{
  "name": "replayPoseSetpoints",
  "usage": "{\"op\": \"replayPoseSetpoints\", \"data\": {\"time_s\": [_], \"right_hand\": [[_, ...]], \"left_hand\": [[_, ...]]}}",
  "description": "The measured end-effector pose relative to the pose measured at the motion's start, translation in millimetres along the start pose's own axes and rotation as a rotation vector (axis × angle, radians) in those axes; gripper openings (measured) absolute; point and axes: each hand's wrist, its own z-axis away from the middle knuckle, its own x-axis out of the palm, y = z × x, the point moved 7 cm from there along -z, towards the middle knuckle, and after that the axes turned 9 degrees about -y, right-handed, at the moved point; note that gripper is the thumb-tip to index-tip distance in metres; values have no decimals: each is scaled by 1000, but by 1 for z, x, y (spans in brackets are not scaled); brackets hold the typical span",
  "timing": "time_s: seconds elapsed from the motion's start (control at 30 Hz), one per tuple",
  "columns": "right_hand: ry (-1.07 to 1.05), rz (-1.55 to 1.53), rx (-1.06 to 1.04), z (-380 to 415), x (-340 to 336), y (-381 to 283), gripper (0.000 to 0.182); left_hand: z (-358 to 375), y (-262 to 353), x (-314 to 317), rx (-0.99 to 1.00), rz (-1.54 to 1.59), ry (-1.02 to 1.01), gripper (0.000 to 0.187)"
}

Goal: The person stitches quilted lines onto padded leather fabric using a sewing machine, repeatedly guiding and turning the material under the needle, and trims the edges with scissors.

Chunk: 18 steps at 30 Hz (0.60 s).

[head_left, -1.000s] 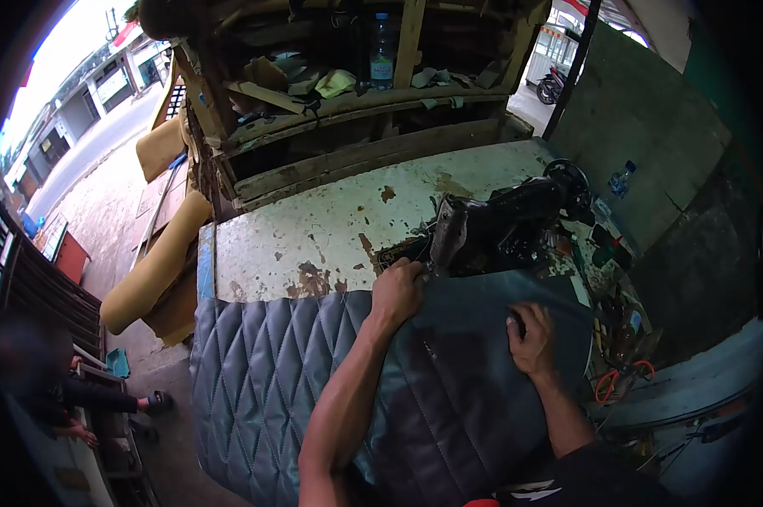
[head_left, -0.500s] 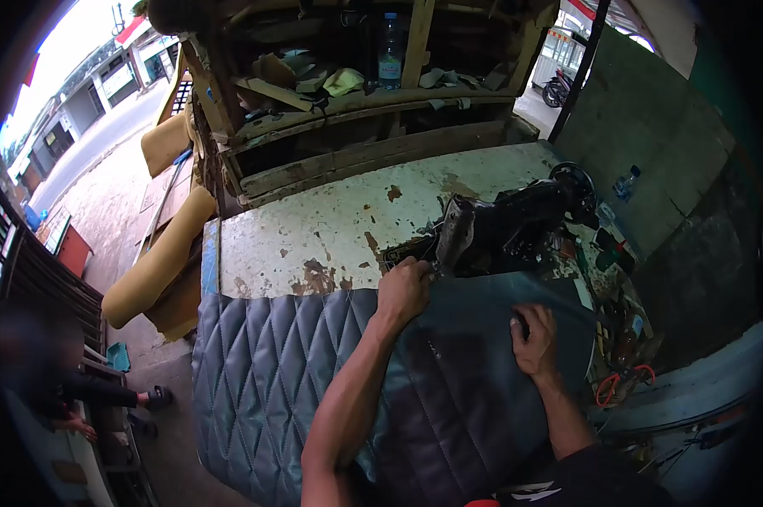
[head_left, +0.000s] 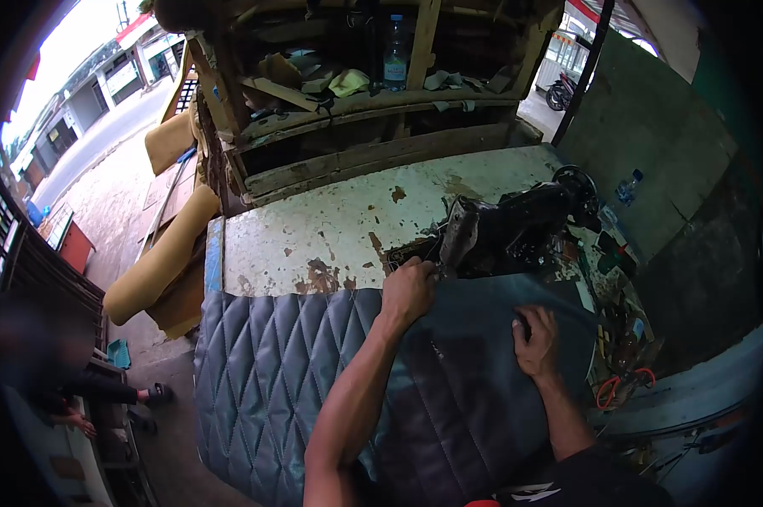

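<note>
A dark grey quilted leatherette sheet, stitched in diamonds on its left part, lies over the front of the worktable and hangs toward me. Beyond its far edge stands a black sewing machine. Close to the machine's needle end is my left hand, its fingers drawn together at the sheet's far edge; what they pinch is hidden. On the plainer right part of the sheet rests my right hand, palm down, thumb apart from the loosely bent fingers, with nothing visible in it.
Chipped white worktable; behind it, a wooden shelf with scraps and a water bottle. Another bottle stands right of the machine. Orange cord hangs at right. A foam roll leans left; a person's hand is lower left.
The whole view has shifted very slightly. Both hands keep nearly the same places on and beside the sheet, which lies as before.
</note>
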Motion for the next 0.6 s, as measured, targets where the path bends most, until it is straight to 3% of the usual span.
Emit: {"op": "replayPoseSetpoints", "data": {"time_s": [0.23,0.4,0.6], "right_hand": [[-23,4,19,-11,5,3,23],[-88,-220,-75,-70,17,-30,25],[-39,-166,-193,-96,61,-44,24]], "left_hand": [[-2,0,-2,-27,-6,-20,19],[0,-2,1,-28,-2,-24,18],[3,-2,-2,23,41,24,15]]}}
